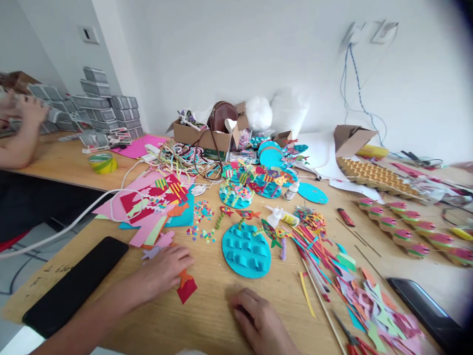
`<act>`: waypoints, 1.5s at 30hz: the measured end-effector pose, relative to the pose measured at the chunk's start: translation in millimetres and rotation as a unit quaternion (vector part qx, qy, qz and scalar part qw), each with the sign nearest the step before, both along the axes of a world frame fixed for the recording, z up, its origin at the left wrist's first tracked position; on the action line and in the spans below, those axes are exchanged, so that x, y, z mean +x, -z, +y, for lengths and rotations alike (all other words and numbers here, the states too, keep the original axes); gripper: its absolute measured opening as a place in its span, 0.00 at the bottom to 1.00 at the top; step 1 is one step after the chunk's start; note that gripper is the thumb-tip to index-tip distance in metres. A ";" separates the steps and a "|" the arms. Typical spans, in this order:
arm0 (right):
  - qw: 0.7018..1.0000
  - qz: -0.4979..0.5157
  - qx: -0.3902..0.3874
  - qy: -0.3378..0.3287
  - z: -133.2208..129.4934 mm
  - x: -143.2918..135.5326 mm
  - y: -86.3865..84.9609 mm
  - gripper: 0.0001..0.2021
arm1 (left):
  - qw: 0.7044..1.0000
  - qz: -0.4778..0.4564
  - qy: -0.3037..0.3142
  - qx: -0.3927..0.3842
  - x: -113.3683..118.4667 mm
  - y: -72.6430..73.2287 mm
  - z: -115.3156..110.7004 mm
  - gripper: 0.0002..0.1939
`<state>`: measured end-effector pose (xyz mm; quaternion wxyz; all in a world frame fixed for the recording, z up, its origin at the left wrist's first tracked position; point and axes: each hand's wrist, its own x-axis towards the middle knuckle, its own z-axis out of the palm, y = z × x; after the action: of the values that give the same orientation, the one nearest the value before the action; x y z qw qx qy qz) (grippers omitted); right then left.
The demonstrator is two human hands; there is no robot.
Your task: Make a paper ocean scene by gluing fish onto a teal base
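Note:
My left hand (166, 271) lies palm down on the wooden table, fingers stretched over an orange paper fish (185, 278) that partly covers a red paper piece (187, 292). Lilac paper shapes (158, 246) lie just beyond it. My right hand (258, 323) rests at the near edge with its fingers curled; whether anything is inside them is hidden. Ahead of it sits a blue paper oval (246, 250) with raised curled strips. Small decorated paper fish (271, 233) and a glue bottle (289, 217) are behind and beside the oval.
A black phone (76, 286) lies at left, another phone (424, 310) at right. Scissors (353, 340), a wooden stick (323, 305) and paper scraps (377, 305) lie at right. Behind stands a cardboard box (201, 140). Another person's arm (24, 133) shows at far left.

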<state>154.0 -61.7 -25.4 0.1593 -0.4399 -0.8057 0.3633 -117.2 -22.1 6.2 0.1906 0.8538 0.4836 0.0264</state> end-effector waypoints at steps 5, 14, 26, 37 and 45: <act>1.000 -0.011 0.002 -0.005 1.1 0.1 1.0 0.07 | 0.998 0.061 0.005 -0.024 6.6 -6.9 5.7 0.17; 1.000 -0.010 -0.011 -0.009 2.1 1.1 5.1 0.07 | 0.997 0.071 0.019 -0.005 13.9 -11.4 11.1 0.08; 1.000 -0.003 0.004 -0.022 4.8 0.7 5.6 0.08 | 0.953 0.028 -0.254 0.162 -67.1 16.1 77.0 0.24; 1.000 0.000 0.001 -0.026 6.5 2.6 10.8 0.07 | 0.974 -0.011 -0.214 0.074 -78.8 20.6 77.1 0.20; 1.000 0.006 0.004 -0.026 6.1 2.8 10.7 0.08 | 0.978 0.021 -0.183 0.097 -67.4 15.8 68.6 0.21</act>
<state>156.8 -55.6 -36.1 0.1568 -0.4155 -0.8175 0.3666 -184.6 46.5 -9.6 0.0892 0.7658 0.6305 0.0897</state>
